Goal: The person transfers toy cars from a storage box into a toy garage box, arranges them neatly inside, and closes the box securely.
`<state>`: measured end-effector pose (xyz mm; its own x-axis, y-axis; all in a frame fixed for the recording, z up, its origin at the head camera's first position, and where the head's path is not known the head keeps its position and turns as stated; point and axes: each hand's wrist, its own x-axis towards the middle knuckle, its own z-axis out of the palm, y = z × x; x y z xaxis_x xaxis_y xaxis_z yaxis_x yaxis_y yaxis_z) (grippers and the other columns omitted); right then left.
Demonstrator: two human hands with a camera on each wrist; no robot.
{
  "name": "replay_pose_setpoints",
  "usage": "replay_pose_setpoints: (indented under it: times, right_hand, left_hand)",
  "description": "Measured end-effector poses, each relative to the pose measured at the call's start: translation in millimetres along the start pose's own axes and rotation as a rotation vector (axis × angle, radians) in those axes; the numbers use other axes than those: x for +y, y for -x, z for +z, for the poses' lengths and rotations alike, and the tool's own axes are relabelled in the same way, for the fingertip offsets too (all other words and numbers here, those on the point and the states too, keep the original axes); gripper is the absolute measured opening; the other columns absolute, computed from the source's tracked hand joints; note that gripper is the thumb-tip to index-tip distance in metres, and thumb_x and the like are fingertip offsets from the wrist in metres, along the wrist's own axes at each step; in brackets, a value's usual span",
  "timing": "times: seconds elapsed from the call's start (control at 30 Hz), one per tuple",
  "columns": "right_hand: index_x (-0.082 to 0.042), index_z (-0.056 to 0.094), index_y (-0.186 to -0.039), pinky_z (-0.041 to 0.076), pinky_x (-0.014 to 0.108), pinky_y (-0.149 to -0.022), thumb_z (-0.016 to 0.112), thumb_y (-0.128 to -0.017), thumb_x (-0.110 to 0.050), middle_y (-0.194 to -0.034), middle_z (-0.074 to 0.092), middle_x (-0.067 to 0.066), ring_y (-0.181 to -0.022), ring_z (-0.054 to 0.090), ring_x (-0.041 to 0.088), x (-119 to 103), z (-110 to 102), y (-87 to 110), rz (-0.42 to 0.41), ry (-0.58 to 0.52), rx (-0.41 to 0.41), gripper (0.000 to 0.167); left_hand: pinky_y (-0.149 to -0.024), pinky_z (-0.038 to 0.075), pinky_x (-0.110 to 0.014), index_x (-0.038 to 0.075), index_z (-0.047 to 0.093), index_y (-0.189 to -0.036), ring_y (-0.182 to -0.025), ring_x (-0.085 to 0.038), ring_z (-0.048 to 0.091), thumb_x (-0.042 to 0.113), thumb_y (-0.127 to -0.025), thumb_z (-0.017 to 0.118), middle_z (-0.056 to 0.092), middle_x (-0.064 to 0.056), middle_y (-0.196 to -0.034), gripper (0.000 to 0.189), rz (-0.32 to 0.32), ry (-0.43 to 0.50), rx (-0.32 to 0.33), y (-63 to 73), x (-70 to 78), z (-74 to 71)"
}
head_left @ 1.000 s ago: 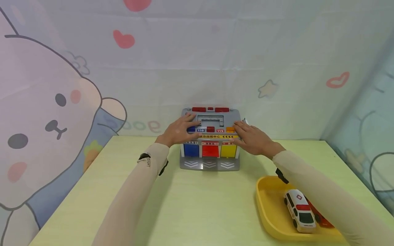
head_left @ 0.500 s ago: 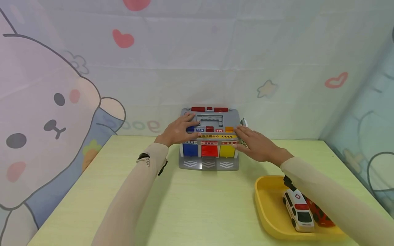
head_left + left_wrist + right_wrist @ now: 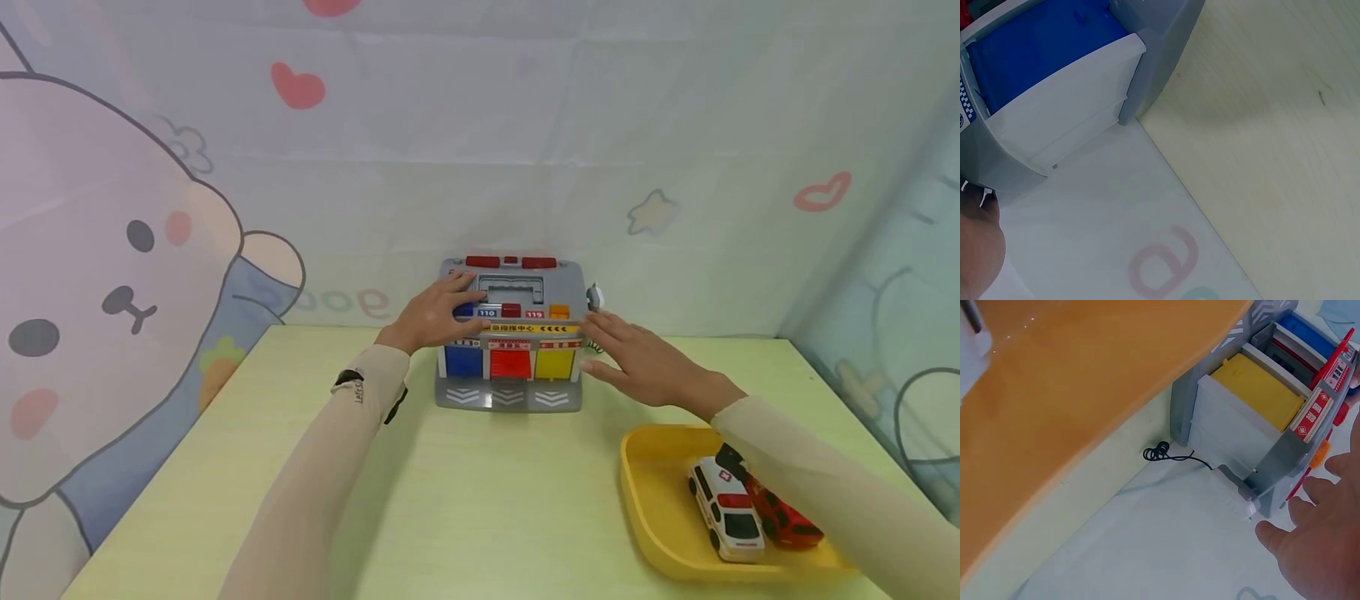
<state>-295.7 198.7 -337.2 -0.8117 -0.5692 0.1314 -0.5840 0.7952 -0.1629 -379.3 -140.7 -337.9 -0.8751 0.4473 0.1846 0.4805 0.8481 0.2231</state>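
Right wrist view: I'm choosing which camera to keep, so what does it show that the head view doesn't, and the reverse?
Only the right wrist view shows the plain white side wall of the boxy grey toy garage. Only the head view shows the small red toy car and pink printed hearts. Both show that garage, its yellow door and the bare right hand.

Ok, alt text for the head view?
The left hand rests on top of a grey toy garage; the right hand is at its right edge. At lower right, a yellow tray holds a toy ambulance and a red car.
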Motion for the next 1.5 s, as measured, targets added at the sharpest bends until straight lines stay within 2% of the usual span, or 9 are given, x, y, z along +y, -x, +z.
replay_pose_setpoints:
  times: [0.23, 0.5, 0.73, 1.17, 1.5]
  right_hand:
    - [-0.011, 0.026, -0.159, 0.020, 0.062, -0.121, 0.044, -0.103, -0.051, -0.166, 0.021, 0.017, -0.153, 0.018, 0.042, 1.7, -5.9, 15.6, 0.003, -0.005, -0.016, 0.071]
    - [-0.016, 0.026, -0.160, 0.020, 0.064, -0.120, 0.044, -0.104, -0.049, -0.166, 0.022, 0.016, -0.154, 0.016, 0.042, 2.1, -13.4, 34.9, 0.021, -0.014, -0.038, 0.068]
    - [-0.018, 0.028, -0.159, 0.020, 0.066, -0.119, 0.044, -0.104, -0.047, -0.166, 0.022, 0.015, -0.153, 0.016, 0.043, 4.4, -18.1, 50.7, 0.012, -0.027, -0.037, 0.064]
    - [-0.024, 0.033, -0.158, 0.025, 0.070, -0.114, 0.050, -0.101, -0.051, -0.166, 0.025, 0.013, -0.152, 0.019, 0.043, 9.2, -24.9, 84.3, 0.026, -0.012, -0.054, 0.065]
    - [-0.027, 0.038, -0.156, 0.029, 0.074, -0.109, 0.058, -0.097, -0.051, -0.165, 0.029, 0.011, -0.151, 0.024, 0.042, 14.5, -26.7, 109.6, 0.027, -0.039, -0.051, 0.067]
  left_hand:
    - [-0.124, 0.022, -0.051, 0.023, 0.048, -0.150, -0.157, -0.025, 0.013, 0.060, -0.092, 0.056, 0.022, -0.003, -0.168, 0.069, -0.004, 0.009, 0.007, 0.7, -0.1, 0.8]
    - [-0.124, 0.023, -0.051, 0.022, 0.049, -0.150, -0.157, -0.026, 0.013, 0.058, -0.093, 0.056, 0.023, -0.005, -0.167, 0.067, 0.022, 0.014, 0.015, 2.8, -0.2, -2.6]
    - [-0.124, 0.023, -0.051, 0.023, 0.048, -0.150, -0.157, -0.026, 0.013, 0.060, -0.092, 0.056, 0.023, -0.004, -0.167, 0.069, 0.008, 0.000, 0.011, 2.9, -0.8, -2.2]
    - [-0.124, 0.024, -0.051, 0.023, 0.049, -0.149, -0.157, -0.026, 0.014, 0.058, -0.093, 0.055, 0.023, -0.005, -0.167, 0.067, 0.028, -0.007, 0.018, 2.5, -1.2, -1.7]
    - [-0.124, 0.024, -0.051, 0.024, 0.049, -0.149, -0.157, -0.025, 0.014, 0.059, -0.093, 0.054, 0.023, -0.004, -0.167, 0.066, 0.016, -0.005, 0.020, 4.5, -1.6, -1.3]
